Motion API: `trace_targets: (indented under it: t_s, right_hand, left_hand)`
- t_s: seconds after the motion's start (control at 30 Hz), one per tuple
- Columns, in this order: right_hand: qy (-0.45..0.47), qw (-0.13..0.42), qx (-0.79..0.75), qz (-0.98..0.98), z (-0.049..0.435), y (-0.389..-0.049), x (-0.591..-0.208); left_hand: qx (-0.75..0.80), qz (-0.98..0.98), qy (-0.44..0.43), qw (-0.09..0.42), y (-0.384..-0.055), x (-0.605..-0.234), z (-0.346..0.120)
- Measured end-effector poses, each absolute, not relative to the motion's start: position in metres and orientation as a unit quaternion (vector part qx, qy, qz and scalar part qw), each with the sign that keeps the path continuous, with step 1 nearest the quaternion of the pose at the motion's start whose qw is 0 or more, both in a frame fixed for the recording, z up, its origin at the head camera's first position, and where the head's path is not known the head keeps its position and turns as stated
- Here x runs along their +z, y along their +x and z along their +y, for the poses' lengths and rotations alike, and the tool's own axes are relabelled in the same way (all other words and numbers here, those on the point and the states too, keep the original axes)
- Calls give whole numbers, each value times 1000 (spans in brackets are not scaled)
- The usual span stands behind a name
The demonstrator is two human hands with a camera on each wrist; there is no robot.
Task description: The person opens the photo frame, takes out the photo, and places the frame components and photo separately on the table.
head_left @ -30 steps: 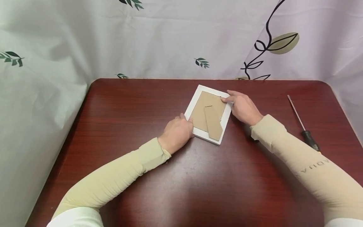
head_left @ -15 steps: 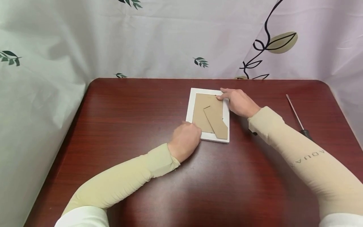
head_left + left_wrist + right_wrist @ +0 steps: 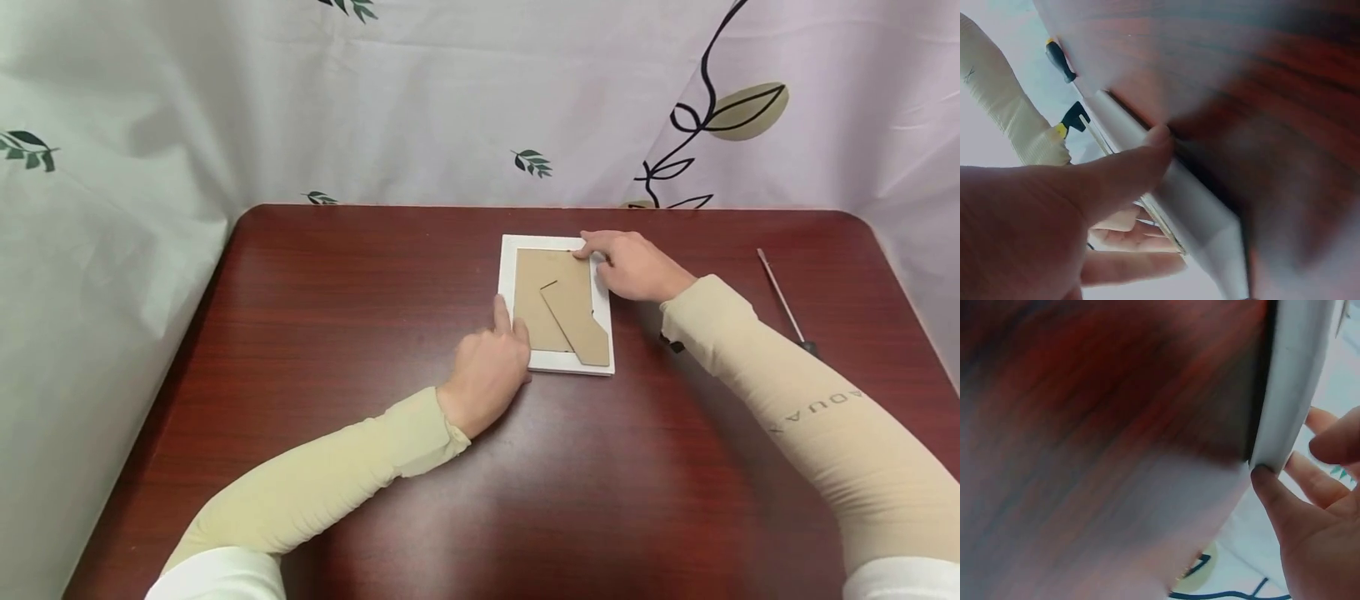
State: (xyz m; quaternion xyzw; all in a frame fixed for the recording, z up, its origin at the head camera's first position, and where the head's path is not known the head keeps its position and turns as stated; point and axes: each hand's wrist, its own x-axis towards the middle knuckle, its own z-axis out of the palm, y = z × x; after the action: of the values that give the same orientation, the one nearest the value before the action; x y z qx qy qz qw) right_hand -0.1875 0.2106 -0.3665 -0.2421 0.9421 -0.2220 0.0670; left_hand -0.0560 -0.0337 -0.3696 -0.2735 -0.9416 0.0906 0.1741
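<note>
A white picture frame lies face down in the middle of the table, its tan backing board up. The easel flap slants toward the near right corner. My left hand holds the near left corner; in the left wrist view the thumb presses the side while fingers reach over the top. At the far right corner, my right hand holds the border. The right wrist view has one fingertip against the corner of the frame's side. The frame's front is hidden.
To the right on the dark red table lies a screwdriver, its black handle mostly hidden behind the right sleeve. A small black object shows under the right cuff. A printed curtain hangs behind the table.
The picture frame has turned from a tilt to nearly straight with the table. My left hand has shifted right along with it, and its index finger has straightened along the left border.
</note>
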Motion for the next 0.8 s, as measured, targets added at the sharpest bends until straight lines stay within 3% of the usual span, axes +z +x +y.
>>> trace_targets:
  t_s: [0.4, 0.67, 0.8]
  right_hand:
    - [-95, 64, -293, 949, 204, -190, -366]
    - [-53, 76, -307, 947, 199, -191, -363]
    - [-33, 72, -337, 938, 201, -185, -365]
  left_hand:
    - [23, -908, -395, 134, -60, -371, -61]
    - [27, -881, -425, 206, -66, -379, -60]
    - [26, -874, -433, 218, -66, -378, -63]
